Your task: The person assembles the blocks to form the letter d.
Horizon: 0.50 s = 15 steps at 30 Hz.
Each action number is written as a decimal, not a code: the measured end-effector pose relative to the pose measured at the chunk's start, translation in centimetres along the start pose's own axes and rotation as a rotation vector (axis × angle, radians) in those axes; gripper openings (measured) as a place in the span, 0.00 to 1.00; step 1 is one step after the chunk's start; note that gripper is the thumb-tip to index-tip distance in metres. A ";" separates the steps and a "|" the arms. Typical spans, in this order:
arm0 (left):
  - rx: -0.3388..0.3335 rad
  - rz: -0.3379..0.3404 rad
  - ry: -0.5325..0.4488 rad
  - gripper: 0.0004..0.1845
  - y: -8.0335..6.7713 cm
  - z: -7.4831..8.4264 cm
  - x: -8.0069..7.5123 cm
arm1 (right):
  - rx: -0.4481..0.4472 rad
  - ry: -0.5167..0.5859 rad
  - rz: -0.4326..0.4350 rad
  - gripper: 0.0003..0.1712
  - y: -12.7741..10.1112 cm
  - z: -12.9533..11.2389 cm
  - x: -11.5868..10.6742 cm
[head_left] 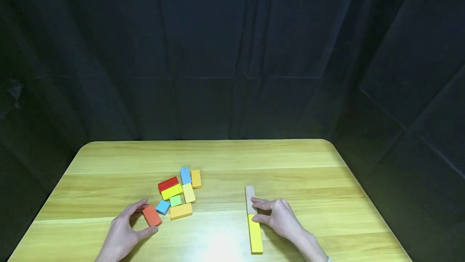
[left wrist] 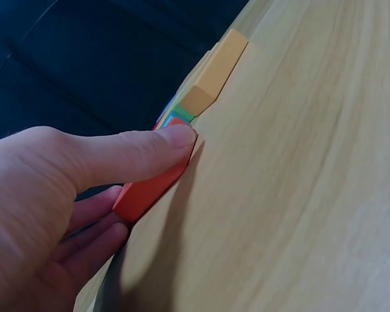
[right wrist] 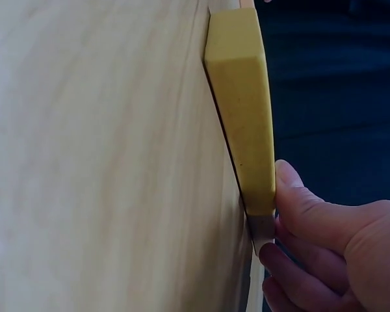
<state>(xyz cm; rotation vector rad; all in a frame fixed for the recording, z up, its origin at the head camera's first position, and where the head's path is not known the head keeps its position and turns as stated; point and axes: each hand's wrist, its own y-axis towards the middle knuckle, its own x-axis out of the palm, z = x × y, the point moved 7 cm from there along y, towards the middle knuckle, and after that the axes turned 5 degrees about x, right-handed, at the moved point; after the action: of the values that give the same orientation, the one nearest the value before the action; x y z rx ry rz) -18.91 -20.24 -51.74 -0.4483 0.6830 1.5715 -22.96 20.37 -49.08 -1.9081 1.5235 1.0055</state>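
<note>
My left hand [head_left: 123, 229] pinches an orange-red block [head_left: 151, 216] at its ends, thumb on the near end and fingers at the far one. In the left wrist view the thumb covers part of this block [left wrist: 153, 188], which lies low at the tabletop. A grey block [head_left: 250, 200] and a yellow block [head_left: 255, 235] lie end to end in a straight row. Over their joint rests my right hand [head_left: 285, 217], its thumb touching the yellow block's top and a finger touching the grey one. The right wrist view shows the yellow block [right wrist: 240, 123] touching the grey block [right wrist: 260, 225].
Close to the left hand lies a cluster: a small blue block [head_left: 163, 207], a green block [head_left: 175, 200], a yellow block [head_left: 172, 192], a red block [head_left: 168, 183] and several orange or tan blocks, with another blue block [head_left: 185, 176] behind. Dark cloth [head_left: 232, 52] hangs behind the wooden table [head_left: 308, 157].
</note>
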 end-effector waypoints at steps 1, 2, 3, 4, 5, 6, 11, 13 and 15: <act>-0.006 0.002 0.008 0.45 0.0 -0.1 0.0 | -0.004 0.002 -0.002 0.23 0.0 0.0 0.0; -0.013 0.002 0.009 0.45 0.0 -0.1 -0.1 | -0.007 0.003 -0.004 0.23 0.1 0.0 0.0; -0.021 0.003 0.016 0.45 0.0 -0.2 -0.1 | -0.009 0.005 -0.006 0.23 0.1 0.0 0.0; -0.030 0.005 0.022 0.45 0.0 -0.3 -0.2 | -0.013 0.006 -0.007 0.24 0.1 0.0 0.0; -0.037 0.008 0.025 0.45 0.0 -0.3 -0.3 | -0.022 0.005 -0.005 0.24 0.1 -0.1 -0.1; -0.043 0.013 0.031 0.45 -0.1 -0.4 -0.3 | -0.025 0.006 -0.007 0.24 0.2 -0.1 -0.1; -0.052 0.035 0.015 0.45 -0.1 -0.6 -0.6 | -0.019 0.023 -0.013 0.24 0.2 0.0 -0.1; -0.057 0.040 0.000 0.44 -0.1 -0.6 -0.7 | -0.006 0.028 -0.020 0.24 0.2 0.1 -0.1; -0.063 0.044 -0.013 0.44 -0.1 -0.5 -0.7 | -0.004 0.030 -0.021 0.23 0.2 0.2 0.0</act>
<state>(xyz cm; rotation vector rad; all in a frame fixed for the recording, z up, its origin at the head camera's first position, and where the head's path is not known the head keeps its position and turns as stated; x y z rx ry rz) -18.79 -21.12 -51.70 -0.4714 0.6386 1.6399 -23.16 20.46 -49.13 -1.9463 1.5156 0.9752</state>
